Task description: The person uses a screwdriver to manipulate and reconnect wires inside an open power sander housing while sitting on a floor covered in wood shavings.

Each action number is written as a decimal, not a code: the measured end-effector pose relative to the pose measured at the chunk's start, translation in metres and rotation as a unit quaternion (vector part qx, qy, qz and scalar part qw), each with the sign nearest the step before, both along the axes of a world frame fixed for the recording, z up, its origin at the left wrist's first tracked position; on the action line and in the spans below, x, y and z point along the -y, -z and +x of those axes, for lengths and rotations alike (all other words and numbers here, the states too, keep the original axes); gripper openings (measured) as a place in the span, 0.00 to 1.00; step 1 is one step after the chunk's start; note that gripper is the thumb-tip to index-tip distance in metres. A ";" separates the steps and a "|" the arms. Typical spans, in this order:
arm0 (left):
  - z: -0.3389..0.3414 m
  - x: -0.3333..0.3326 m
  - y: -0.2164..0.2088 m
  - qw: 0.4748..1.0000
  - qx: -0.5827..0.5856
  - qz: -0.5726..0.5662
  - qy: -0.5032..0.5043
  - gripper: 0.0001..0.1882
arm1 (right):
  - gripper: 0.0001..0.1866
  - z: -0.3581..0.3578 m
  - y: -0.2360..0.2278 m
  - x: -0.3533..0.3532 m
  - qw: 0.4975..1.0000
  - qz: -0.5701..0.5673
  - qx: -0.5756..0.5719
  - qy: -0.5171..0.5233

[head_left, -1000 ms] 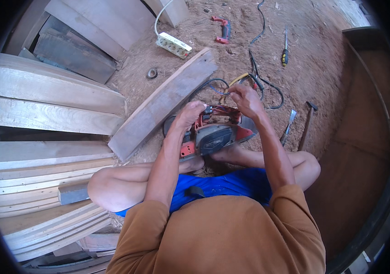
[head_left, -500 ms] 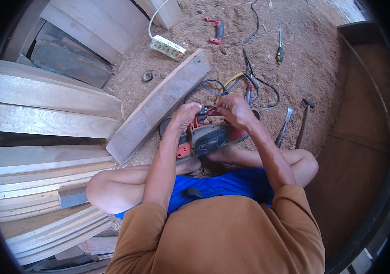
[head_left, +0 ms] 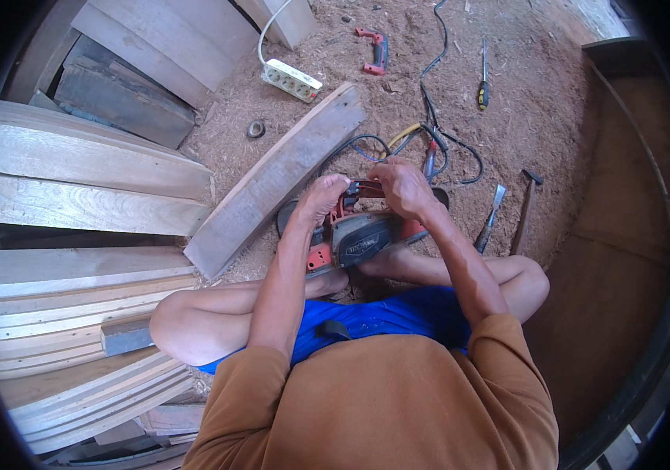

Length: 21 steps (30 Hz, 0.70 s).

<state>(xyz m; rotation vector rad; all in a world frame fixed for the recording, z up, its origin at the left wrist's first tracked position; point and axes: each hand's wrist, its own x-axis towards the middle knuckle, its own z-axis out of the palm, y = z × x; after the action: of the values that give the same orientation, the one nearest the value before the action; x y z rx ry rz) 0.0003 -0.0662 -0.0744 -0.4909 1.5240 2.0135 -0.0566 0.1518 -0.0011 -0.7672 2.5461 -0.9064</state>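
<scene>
A red and black electric planer [head_left: 362, 235] stands on the ground between my bare feet, its top handle opened up with thin wires and a dark part showing inside. My left hand [head_left: 322, 199] is closed at the left end of that handle, thumb and fingertips pinched on it. At the handle's right end my right hand [head_left: 407, 188] is closed too, with its fingertips bent down at the wires; what they pinch is hidden. The loose red and black handle cover [head_left: 380, 53] lies farther off. Just beyond my right hand is a red-handled tool [head_left: 430, 157] beside the black cord [head_left: 468, 157].
A wooden plank [head_left: 276, 180] lies slantwise on the left, near a tape roll [head_left: 255, 128] and a white power strip [head_left: 291, 81]. A screwdriver [head_left: 483, 94], a chisel [head_left: 491, 219] and a hammer [head_left: 526, 211] lie rightward on sawdust. Stacked boards [head_left: 84, 207] fill the left side.
My right hand has shifted slightly over the handle, its fingers bending more. My left hand stays at the handle's left end. The whole view has moved a little.
</scene>
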 end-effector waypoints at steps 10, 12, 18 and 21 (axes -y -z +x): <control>-0.001 -0.001 0.002 1.000 -0.012 0.009 0.004 0.13 | 0.10 -0.016 0.013 0.006 0.993 0.016 0.011 -0.113; 0.001 0.001 0.002 1.000 -0.003 0.011 -0.008 0.13 | 0.08 -0.014 0.005 0.010 0.993 0.040 0.017 -0.110; -0.002 -0.004 -0.002 1.000 -0.014 0.007 0.015 0.12 | 0.09 -0.014 0.015 0.004 0.992 0.062 -0.049 -0.096; -0.001 0.000 -0.001 1.000 -0.006 0.001 0.015 0.12 | 0.09 -0.010 0.006 0.012 0.990 0.131 -0.020 -0.053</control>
<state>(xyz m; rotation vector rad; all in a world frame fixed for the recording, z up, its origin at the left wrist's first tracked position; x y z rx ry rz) -0.0004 -0.0662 -0.0731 -0.4544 1.5280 1.9983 -0.0670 0.1399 -0.0070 -0.8361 2.5626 -0.5149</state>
